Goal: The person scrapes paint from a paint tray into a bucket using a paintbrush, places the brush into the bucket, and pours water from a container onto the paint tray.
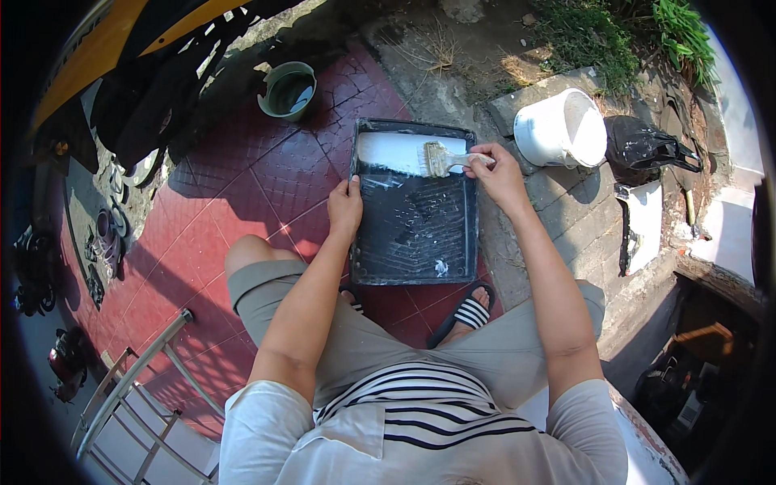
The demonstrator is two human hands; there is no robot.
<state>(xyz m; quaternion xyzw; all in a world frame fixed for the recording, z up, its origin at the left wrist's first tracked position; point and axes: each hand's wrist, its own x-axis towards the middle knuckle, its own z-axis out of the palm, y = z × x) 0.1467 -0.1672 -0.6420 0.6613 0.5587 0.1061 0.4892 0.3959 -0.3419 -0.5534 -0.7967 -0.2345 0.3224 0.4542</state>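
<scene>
A black paint tray (414,234) lies on the red tiles in front of me, white paint (388,149) pooled in its far end. White smears and specks mark its ribbed slope. Gripping the tray's left rim is my left hand (345,208), thumb on top and the fingers partly hidden below. My right hand (497,174) pinches the handle of a flat paintbrush (437,159) at the tray's right side. The brush lies level over the paint, its paint-caked bristles pointing left; whether they touch the paint I cannot tell.
Right of the tray a white bucket (550,129) stands on paving, beside a black plastic bag (643,145). A green pot (288,90) sits beyond the tray to the left. A metal railing (133,380) rises at lower left; a dark opening (687,372) lies at lower right.
</scene>
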